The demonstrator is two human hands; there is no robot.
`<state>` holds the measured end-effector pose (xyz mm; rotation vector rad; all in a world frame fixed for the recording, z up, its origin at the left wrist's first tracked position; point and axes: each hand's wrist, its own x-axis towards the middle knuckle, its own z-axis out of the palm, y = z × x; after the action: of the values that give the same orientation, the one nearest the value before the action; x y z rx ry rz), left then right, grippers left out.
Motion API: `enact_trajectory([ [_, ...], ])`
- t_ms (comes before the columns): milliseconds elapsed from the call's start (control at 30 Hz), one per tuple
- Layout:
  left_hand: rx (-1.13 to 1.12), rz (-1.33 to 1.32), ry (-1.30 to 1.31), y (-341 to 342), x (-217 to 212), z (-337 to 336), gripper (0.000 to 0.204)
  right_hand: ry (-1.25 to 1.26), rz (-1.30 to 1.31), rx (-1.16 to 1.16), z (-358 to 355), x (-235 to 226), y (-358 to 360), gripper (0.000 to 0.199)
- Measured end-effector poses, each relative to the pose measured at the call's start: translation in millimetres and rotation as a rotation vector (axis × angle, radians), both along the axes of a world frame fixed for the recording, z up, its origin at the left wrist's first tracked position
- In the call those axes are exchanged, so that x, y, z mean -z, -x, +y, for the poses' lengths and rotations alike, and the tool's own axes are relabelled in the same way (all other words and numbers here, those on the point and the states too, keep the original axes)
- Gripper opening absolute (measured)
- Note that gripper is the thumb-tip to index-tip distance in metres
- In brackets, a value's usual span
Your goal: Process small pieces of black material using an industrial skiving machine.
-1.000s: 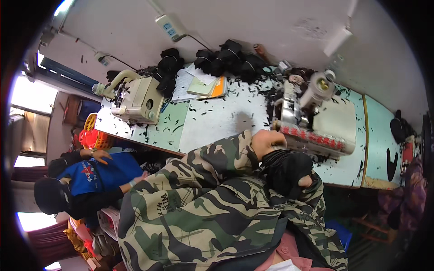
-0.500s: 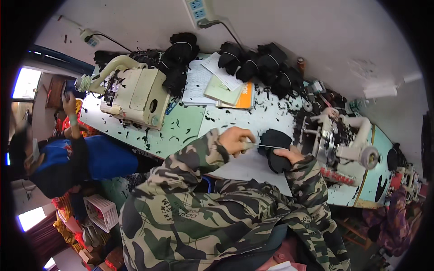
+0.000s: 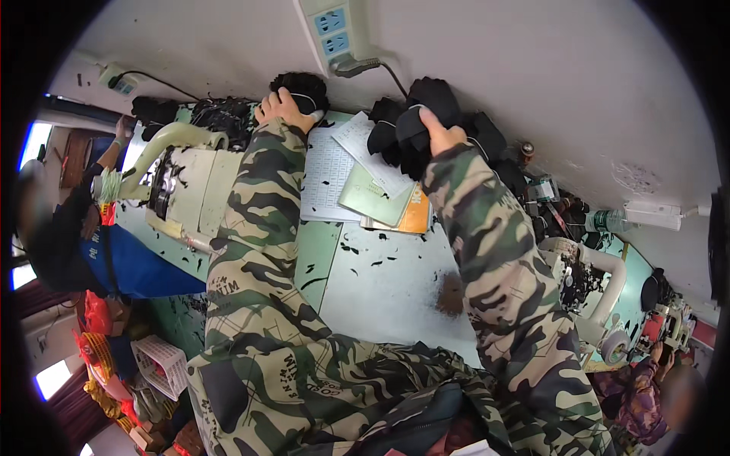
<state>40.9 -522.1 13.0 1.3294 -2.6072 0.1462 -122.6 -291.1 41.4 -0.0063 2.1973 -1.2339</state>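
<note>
Both my arms, in camouflage sleeves, stretch to the far side of the table by the wall. My left hand [image 3: 287, 109] lies over a black fabric bundle [image 3: 306, 85] tied with a thin white band, its fingers curled on the bundle's near side. Farther right, my right hand [image 3: 442, 135] grips another black fabric bundle [image 3: 432, 97], with the thumb pressed on its front; the other fingers are hidden behind it. More banded black bundles [image 3: 487, 137] crowd around that hand. Between my arms lie printed sheets [image 3: 323, 175], a pale green booklet [image 3: 371, 194] and an orange one [image 3: 416, 211].
A cream sewing machine [image 3: 190, 182] stands left of my left arm, another [image 3: 601, 289] beyond my right. Black scraps litter the pale tabletop [image 3: 380, 296]. A power strip [image 3: 331, 34] with a plugged cord hangs on the wall. A co-worker in blue [image 3: 137, 258] sits at left.
Both hands have gone from the near tabletop, where they stretched a white band at a black bundle, to the far bundles by the wall. The near bundle no longer lies there. The view has shifted.
</note>
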Motion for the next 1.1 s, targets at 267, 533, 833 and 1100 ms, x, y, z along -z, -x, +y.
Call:
enact_trajectory([
  [267, -0.064, 0.284, -0.224, -7, -48, 37, 0.070, -0.235, -0.003, -0.099, 0, -55, -16, 0.088],
  [533, 0.300, 0.839, -1.554, -104, -62, 190, 0.058, 0.334, -0.120, -0.453, 117, -61, -90, 0.070],
  [833, 0.761, 0.062, -1.926, -116, -79, 371, 0.043, 0.312, 0.138, -0.816, 300, -122, -138, 0.084],
  [1100, -0.347, 0.249, -2.573, -124, -84, 453, 0.048, 0.004, 0.441, -1.074, 394, -151, -172, 0.110],
])
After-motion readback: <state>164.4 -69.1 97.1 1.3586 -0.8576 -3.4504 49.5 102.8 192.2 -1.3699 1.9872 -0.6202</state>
